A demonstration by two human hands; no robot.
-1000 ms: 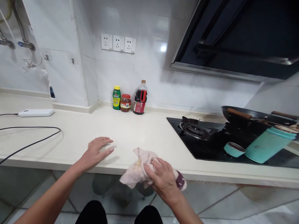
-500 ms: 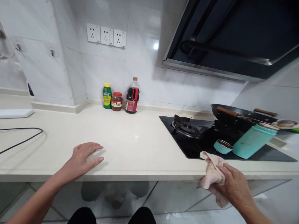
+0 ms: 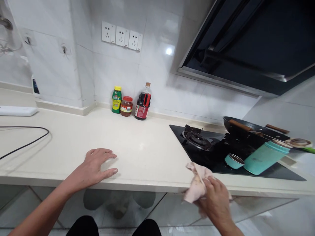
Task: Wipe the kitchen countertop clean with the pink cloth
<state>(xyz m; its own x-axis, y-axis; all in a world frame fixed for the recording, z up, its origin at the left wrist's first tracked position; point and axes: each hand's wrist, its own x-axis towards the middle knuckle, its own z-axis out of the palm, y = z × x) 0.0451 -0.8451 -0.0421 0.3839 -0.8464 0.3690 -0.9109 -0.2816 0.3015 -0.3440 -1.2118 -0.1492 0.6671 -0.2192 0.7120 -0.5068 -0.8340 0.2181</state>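
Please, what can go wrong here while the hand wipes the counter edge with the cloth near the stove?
The right hand presses the cloth close to the teal cup and its lid; a wide swipe might knock them. The cloth overhangs the counter edge and could slip off.
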